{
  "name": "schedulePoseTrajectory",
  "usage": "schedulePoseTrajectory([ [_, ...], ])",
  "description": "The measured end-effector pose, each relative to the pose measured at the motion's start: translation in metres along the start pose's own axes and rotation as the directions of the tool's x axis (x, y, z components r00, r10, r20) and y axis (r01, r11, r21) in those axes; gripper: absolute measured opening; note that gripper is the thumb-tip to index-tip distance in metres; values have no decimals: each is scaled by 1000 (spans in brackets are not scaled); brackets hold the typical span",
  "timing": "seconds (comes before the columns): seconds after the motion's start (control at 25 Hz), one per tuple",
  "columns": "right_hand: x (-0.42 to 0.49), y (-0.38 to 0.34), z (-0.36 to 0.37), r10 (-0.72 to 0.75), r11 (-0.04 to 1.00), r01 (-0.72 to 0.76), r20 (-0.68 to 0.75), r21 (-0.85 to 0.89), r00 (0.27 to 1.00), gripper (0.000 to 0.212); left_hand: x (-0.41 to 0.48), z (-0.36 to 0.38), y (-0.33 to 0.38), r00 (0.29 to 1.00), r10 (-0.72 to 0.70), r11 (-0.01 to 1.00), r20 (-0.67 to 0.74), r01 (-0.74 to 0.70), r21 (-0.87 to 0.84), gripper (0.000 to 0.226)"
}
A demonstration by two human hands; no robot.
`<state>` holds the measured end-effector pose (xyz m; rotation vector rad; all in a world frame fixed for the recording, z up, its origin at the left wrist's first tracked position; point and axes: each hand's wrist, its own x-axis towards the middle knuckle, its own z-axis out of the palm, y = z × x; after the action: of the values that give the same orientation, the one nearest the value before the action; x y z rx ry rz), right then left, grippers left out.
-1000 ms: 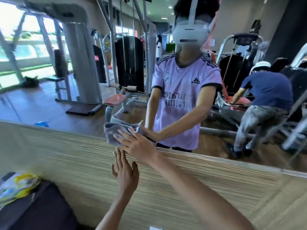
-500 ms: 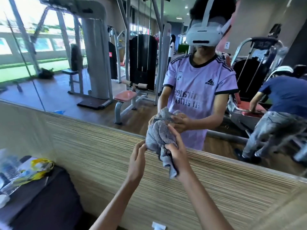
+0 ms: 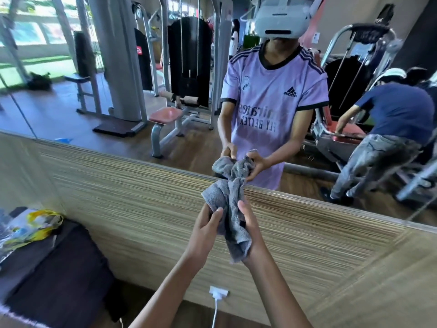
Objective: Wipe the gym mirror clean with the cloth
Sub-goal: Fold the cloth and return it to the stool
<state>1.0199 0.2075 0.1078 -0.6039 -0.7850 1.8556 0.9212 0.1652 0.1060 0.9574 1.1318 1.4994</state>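
The grey cloth [image 3: 227, 204] hangs bunched between both hands, near but off the mirror [image 3: 71, 110]; the left hand [image 3: 205, 233] curls round one fold, the right hand [image 3: 251, 229] grips the tail; the wiping itself looks yet to be done

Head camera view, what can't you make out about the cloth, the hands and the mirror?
Head view only.
cloth: bunched, so its wiping side is hidden in its own folds.
left hand and right hand: most fingers behind the cloth.
mirror: top and sides cut off by the frame; smears lost among reflections.
bag: blurred, cut by the left edge.
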Motion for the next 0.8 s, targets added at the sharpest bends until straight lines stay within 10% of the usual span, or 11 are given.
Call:
schedulePoseTrajectory([
  [0.28, -6, 23, -20, 365, 926, -356, 61, -125, 929, 78, -22, -38, -17, 997, 46, 943, -57, -25, 332, 22],
  [0.44, 7, 72, 23, 454, 891, -451, 85, -58, 887, 59, -33, -84, -10, 988, 133, 421, -73, 11, 907, 59],
  [0.6, 24, 113, 73, 456, 872, -407, 146, -273, 878, 37, -61, -169, 8, 951, 206, 519, -229, 92, 850, 57],
  [0.8, 45, 164, 139, 446, 682, -132, 266, -720, 855, 28, -130, -281, 34, 839, 197, 402, -507, 403, 823, 69],
])
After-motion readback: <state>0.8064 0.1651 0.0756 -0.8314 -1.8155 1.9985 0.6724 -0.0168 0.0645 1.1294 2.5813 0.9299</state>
